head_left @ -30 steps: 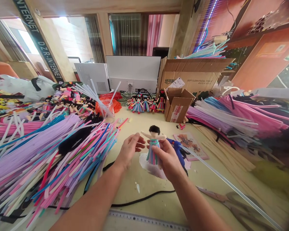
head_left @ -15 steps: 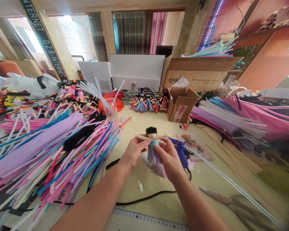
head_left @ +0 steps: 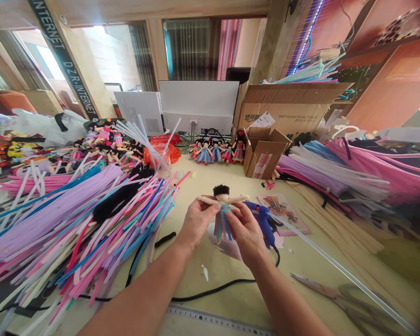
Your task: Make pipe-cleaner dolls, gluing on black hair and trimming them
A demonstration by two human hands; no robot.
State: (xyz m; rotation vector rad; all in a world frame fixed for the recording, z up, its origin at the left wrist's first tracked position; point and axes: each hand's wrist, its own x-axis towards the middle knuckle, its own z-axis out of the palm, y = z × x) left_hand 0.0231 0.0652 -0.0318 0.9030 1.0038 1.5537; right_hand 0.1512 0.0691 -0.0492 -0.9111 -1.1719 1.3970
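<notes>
A small pipe-cleaner doll [head_left: 224,224] is held upright between my two hands, above the table. It has curly black hair, cream arms stretched out sideways and a striped skirt in blue, pink and purple. My left hand [head_left: 196,221] pinches it at the chest and arm on the left side. On the other side, my right hand [head_left: 247,228] grips its waist and skirt with thumb and fingers. Just behind my right hand lies a blue glue gun [head_left: 264,221] with a long clear glue stick [head_left: 336,266] sticking out of it.
Piles of coloured pipe cleaners [head_left: 101,233] cover the left side; more bundles [head_left: 364,168] lie right. Finished dolls [head_left: 213,151] stand by the monitor [head_left: 199,102], beside an open cardboard box [head_left: 266,154]. Scissors [head_left: 336,294] and a ruler [head_left: 217,319] lie near the front.
Both hands keep their hold on the doll, with almost no movement. The whole view has shifted very slightly.
</notes>
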